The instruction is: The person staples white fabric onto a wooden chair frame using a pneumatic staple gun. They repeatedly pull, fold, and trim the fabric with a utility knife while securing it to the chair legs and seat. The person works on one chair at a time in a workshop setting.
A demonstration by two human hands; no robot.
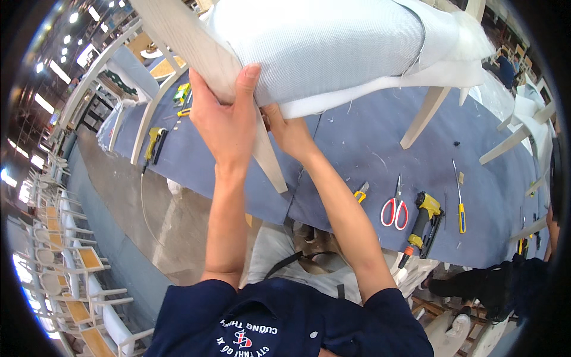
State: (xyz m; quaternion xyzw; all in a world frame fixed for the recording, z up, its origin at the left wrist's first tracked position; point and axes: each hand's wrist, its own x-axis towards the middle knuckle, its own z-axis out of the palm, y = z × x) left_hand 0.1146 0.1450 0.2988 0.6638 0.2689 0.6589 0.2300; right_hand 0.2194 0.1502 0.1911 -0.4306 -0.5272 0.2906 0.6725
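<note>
Gripping the chair (333,47) by its wooden leg (202,53), left hand (223,116) wrapped closed; right hand (288,134) pinches the fabric edge beside that leg. Frame likely stiff, weighty; padding soft. Chair tipped above the blue surface (357,160).

A furniture workshop — rows of unfinished chair frames (65,279), a padded blue counter (369,149) strewn with staple guns (423,221) and scissors (395,208).

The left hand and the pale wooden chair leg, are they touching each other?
Touching. The head view shows the left hand wrapped around the pale wooden chair leg, with its thumb pressed against the white padded seat.
</note>
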